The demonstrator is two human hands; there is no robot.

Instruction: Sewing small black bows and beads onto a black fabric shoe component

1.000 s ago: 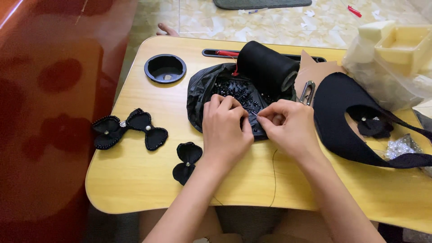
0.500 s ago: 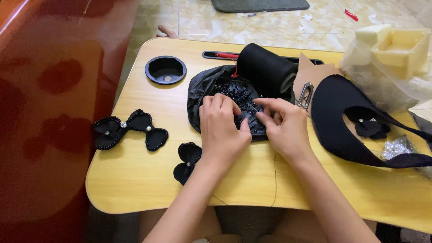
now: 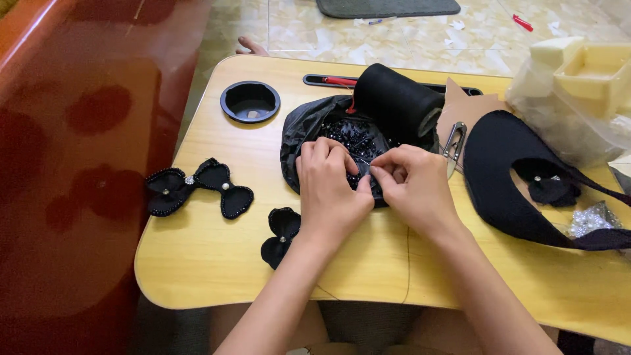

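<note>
The left hand [image 3: 332,187] presses down on a black bag full of tiny shiny black beads [image 3: 342,135], which lies in the middle of the small light wooden table [image 3: 217,256]. The right hand [image 3: 414,187] pinches a thin silver needle [image 3: 364,162] over the beads. A big spool of black thread [image 3: 397,102] lies just behind the bag. A black fabric bow with a pearl [image 3: 200,186] sits to the left, well apart.
</note>
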